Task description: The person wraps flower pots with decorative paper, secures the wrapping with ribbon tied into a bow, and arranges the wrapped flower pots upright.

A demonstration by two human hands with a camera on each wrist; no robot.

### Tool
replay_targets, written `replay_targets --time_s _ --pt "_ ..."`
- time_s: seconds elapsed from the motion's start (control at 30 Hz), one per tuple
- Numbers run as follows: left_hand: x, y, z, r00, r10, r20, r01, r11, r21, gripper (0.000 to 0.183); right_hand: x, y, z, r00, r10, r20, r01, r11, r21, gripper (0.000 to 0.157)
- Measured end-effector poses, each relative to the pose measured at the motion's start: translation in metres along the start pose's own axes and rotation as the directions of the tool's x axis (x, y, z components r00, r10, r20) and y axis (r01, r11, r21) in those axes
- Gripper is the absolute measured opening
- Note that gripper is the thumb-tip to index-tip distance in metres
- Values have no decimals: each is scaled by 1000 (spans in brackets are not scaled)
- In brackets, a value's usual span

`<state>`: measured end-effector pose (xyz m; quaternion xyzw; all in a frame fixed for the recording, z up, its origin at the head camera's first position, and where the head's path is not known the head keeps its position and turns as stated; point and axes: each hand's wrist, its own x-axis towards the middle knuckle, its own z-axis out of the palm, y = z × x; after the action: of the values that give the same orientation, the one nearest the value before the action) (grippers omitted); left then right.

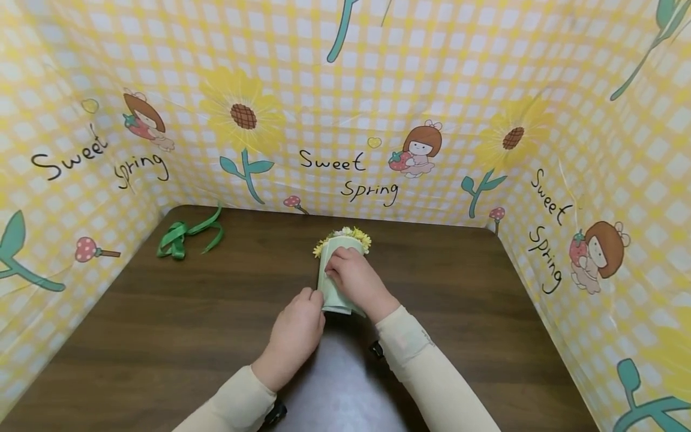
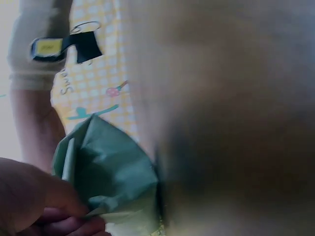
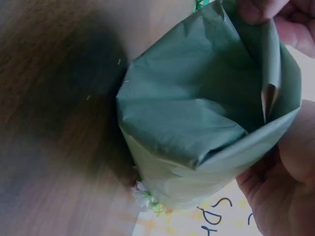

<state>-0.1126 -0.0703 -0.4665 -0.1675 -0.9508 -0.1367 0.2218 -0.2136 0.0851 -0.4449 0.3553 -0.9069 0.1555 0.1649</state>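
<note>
A bouquet rolled in pale green wrapping paper (image 1: 332, 294) lies on the table, its small yellow and white flowers (image 1: 361, 237) at the far end. My left hand (image 1: 297, 321) pinches the paper's near left edge between thumb and fingers. Over the top of the roll, my right hand (image 1: 360, 277) holds the paper with bent fingers. The right wrist view looks into the wide, hollow near end of the wrapping paper (image 3: 182, 83), where a folded flap stands inside the rim. In the left wrist view, my left hand (image 2: 34, 196) grips the rim at lower left.
A loose green ribbon (image 1: 180, 234) lies at the table's back left. Yellow checked cloth (image 1: 335, 120) walls the dark brown wooden table (image 1: 243, 252) at the back and both sides. Black wrist devices (image 1: 275, 413) sit under both sleeves.
</note>
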Motion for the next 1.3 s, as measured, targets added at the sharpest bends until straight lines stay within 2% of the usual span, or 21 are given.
replay_targets --time_s 0.1,0.17,0.2,0.27,0.33,0.4,0.5,0.57,0.7,0.9,1.03,1.23,1.3 --pt "-5 4 6 994 26 -103 -21 999 47 22 0 2 1 1000 4 -7 -4 1000 7 7" --pt "-7 5 8 992 18 -129 -11 998 59 24 -1 3 2 1000 14 -3 -14 1000 22 7" --pt "-7 5 8 993 -1 -121 8 998 55 25 -1 3 1 1000 18 1 -18 999 32 7" --pt "-7 4 8 996 -59 -71 62 997 35 28 -2 3 0 1000 28 9 -29 998 52 6" --pt "-5 2 6 991 -134 24 135 991 -19 28 -2 3 -2 999 29 13 -30 998 63 6" --pt "-3 -1 3 972 -200 123 209 975 -74 27 -1 3 -4 999 27 17 -28 998 61 5" --pt "0 -4 -2 944 -233 234 264 958 -109 26 0 3 -5 999 34 31 -35 999 40 4" --pt "1 -5 -4 937 -223 268 252 965 -79 28 -1 3 -6 998 40 41 -41 999 24 5" --pt "2 -7 -5 944 -176 278 184 983 -1 33 -2 4 -7 998 51 42 -52 999 14 4" --pt "3 -8 -3 944 -191 269 189 981 34 38 -5 7 -8 999 40 6 -40 998 42 4" --pt "3 -7 -2 957 -158 242 143 987 79 32 -6 7 -9 999 46 6 -46 998 53 5" --pt "0 -1 -5 950 -147 277 109 983 148 36 -4 5 -6 999 32 23 -33 999 27 4" --pt "-2 2 -4 966 -128 225 88 979 182 34 -3 3 -6 999 27 32 -28 999 17 4"
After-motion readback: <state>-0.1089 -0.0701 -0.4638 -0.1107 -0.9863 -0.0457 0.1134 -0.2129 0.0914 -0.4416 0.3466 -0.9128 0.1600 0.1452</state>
